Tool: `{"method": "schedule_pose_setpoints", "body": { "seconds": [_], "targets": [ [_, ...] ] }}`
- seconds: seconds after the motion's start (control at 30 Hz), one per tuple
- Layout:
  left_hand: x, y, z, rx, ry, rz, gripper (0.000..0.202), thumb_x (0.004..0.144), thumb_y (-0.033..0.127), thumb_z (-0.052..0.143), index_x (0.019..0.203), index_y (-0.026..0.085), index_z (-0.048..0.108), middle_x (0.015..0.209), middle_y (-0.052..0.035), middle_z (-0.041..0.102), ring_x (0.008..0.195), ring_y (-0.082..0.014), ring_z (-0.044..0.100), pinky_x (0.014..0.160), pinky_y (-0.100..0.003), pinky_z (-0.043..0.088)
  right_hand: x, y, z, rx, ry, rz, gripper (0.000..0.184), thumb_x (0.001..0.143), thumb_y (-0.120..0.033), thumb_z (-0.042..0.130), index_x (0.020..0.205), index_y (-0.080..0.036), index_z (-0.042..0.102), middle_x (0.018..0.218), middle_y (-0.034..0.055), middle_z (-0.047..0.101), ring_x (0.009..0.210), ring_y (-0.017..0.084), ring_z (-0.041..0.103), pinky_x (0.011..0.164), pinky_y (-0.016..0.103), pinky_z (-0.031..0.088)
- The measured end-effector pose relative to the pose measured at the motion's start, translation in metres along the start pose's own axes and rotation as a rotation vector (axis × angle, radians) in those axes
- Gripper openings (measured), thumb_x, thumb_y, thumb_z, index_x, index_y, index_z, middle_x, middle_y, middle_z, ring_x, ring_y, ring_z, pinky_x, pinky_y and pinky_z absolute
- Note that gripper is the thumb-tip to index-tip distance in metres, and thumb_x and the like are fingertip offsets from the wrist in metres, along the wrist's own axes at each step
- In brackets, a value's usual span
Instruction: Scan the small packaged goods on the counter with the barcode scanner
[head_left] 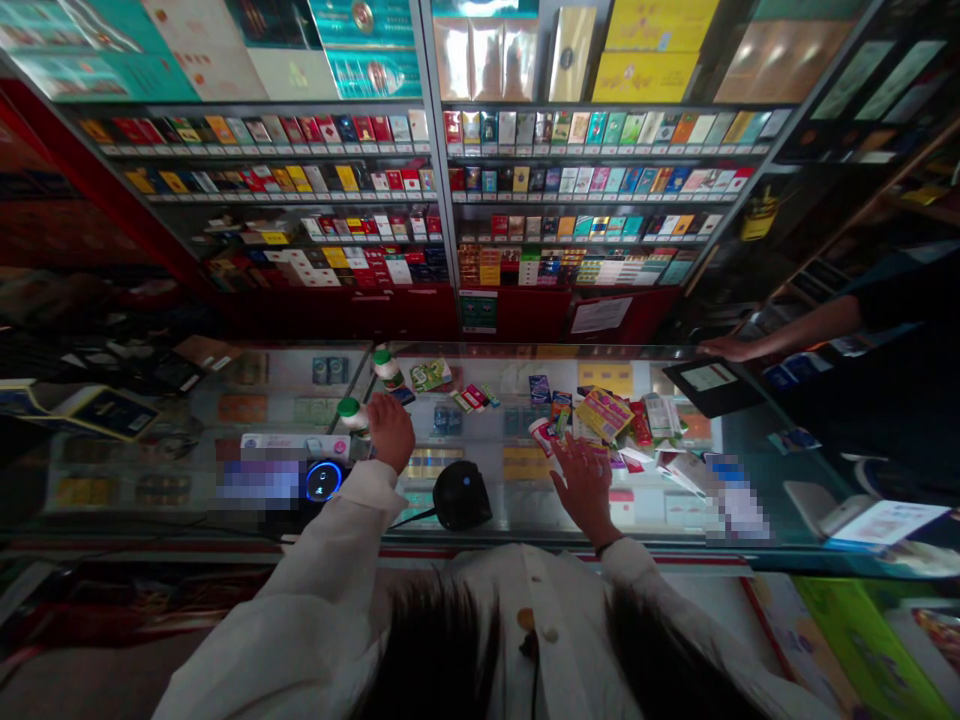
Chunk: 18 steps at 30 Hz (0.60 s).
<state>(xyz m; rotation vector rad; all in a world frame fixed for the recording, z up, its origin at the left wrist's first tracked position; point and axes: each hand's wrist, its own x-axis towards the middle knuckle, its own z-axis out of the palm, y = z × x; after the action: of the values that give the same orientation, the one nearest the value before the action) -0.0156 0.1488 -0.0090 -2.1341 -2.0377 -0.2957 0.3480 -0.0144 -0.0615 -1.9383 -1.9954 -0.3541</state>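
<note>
I stand behind a glass shop counter. My left hand is curled into a loose fist and rests on the glass beside a small green-capped bottle; what it holds, if anything, is hidden. My right hand lies flat with fingers spread on the glass, its fingertips near a white tube and a yellow-pink packet in a pile of small packs. A black round device sits between my hands.
Another person's arm and hand rest at the counter's far right by a black clipboard. A second green-capped bottle stands further back. Shelves of cigarette packs fill the wall. A blue-lit speaker sits at the left.
</note>
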Motion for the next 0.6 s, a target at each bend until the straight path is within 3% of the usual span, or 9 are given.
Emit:
{"method": "schedule_pose_setpoints", "body": {
  "seconds": [0.1, 0.27, 0.33, 0.4, 0.5, 0.6],
  "targets": [
    [0.0, -0.011, -0.009, -0.011, 0.011, 0.006, 0.062, 0.088, 0.017, 0.042, 0.145, -0.007, 0.044, 0.136, -0.0369, 0.059, 0.139, -0.0508, 0.043, 0.111, -0.072, 0.026, 0.0, -0.001, 0.001, 0.0, 0.011, 0.008, 0.052, 0.103, -0.036, 0.044, 0.156, -0.032, 0.046, 0.164, 0.007, 0.042, 0.151, 0.03, 0.034, 0.121, 0.057, 0.014],
    [-0.001, -0.021, -0.027, 0.028, -0.04, 0.074, 0.034, 0.093, 0.015, 0.039, 0.115, 0.007, 0.064, 0.111, -0.0244, 0.07, 0.118, -0.0425, 0.057, 0.103, -0.06, 0.038, -0.002, -0.001, 0.004, 0.016, 0.024, 0.02, 0.05, 0.104, -0.035, 0.044, 0.153, -0.031, 0.05, 0.161, 0.0072, 0.047, 0.151, 0.028, 0.035, 0.122, 0.052, 0.016],
    [0.001, -0.021, -0.036, 0.035, -0.075, 0.083, 0.029, 0.093, 0.017, 0.044, 0.111, 0.011, 0.067, 0.113, -0.022, 0.069, 0.119, -0.0404, 0.058, 0.103, -0.057, 0.039, -0.001, -0.003, 0.002, 0.035, 0.031, 0.029, 0.052, 0.103, -0.035, 0.045, 0.155, -0.033, 0.047, 0.161, 0.0069, 0.047, 0.15, 0.029, 0.035, 0.121, 0.052, 0.016],
    [0.004, -0.017, -0.046, -0.015, -0.101, 0.099, 0.03, 0.091, 0.02, 0.054, 0.118, 0.016, 0.067, 0.121, -0.0195, 0.069, 0.123, -0.0394, 0.057, 0.105, -0.057, 0.038, 0.005, -0.006, -0.004, 0.058, 0.045, 0.033, 0.055, 0.102, -0.036, 0.046, 0.157, -0.035, 0.043, 0.161, 0.0063, 0.047, 0.15, 0.03, 0.035, 0.12, 0.053, 0.016],
    [0.01, -0.008, -0.064, -0.253, -0.131, 0.179, 0.047, 0.087, 0.027, 0.068, 0.134, 0.025, 0.062, 0.136, -0.0129, 0.066, 0.131, -0.0369, 0.056, 0.108, -0.055, 0.039, 0.023, -0.014, -0.019, 0.106, 0.057, 0.044, 0.055, 0.102, -0.041, 0.047, 0.157, -0.036, 0.043, 0.163, 0.006, 0.044, 0.149, 0.032, 0.035, 0.117, 0.053, 0.019],
    [0.015, 0.005, -0.079, -0.568, -0.133, 0.343, 0.052, 0.088, 0.036, 0.072, 0.138, 0.028, 0.061, 0.141, -0.0093, 0.066, 0.132, -0.0327, 0.057, 0.111, -0.051, 0.041, 0.049, -0.024, -0.04, 0.233, 0.048, 0.088, 0.052, 0.104, -0.047, 0.046, 0.154, -0.034, 0.048, 0.159, 0.0059, 0.049, 0.144, 0.031, 0.042, 0.113, 0.051, 0.024]
  ]
}}
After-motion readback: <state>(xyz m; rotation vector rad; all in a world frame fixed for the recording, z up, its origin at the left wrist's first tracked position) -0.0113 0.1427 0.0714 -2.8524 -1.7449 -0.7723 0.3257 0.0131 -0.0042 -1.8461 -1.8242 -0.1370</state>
